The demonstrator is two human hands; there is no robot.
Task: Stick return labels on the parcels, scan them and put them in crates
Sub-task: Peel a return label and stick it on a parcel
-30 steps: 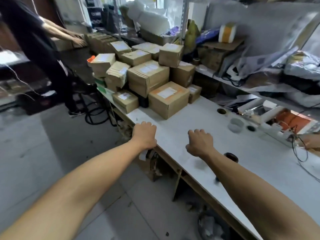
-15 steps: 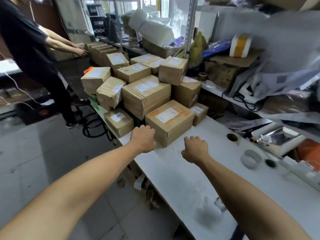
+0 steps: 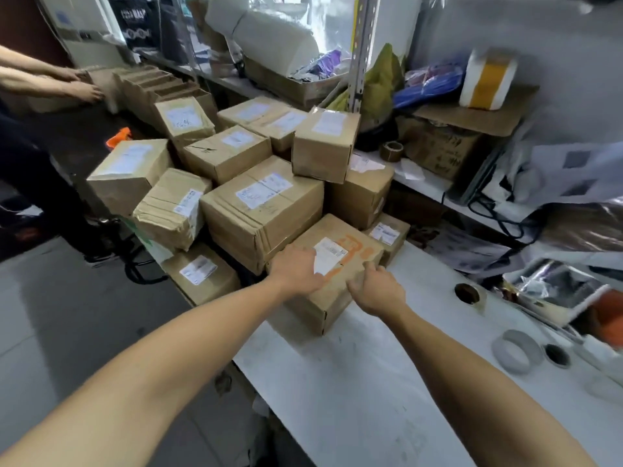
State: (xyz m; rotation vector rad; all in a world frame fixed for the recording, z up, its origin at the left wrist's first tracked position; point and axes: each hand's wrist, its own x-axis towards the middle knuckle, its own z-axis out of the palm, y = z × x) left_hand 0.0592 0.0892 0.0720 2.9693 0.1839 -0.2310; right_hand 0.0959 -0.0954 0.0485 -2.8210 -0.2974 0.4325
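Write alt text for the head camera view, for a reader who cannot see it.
A person's left hand and right hand rest on the nearest cardboard parcel, marked in orange and bearing a white label, at the front of a heap of labelled boxes on a white table. Cluttered shelves stand behind; another person's arms reach in at far left.

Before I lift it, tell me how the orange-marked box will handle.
The orange-marked box looks stiff: square, uncrushed edges, taped shut. It probably won't tip or roll, sitting flat on the table. Weight can't be told. The left hand on top and right hand at its side suggest a two-handed lift.
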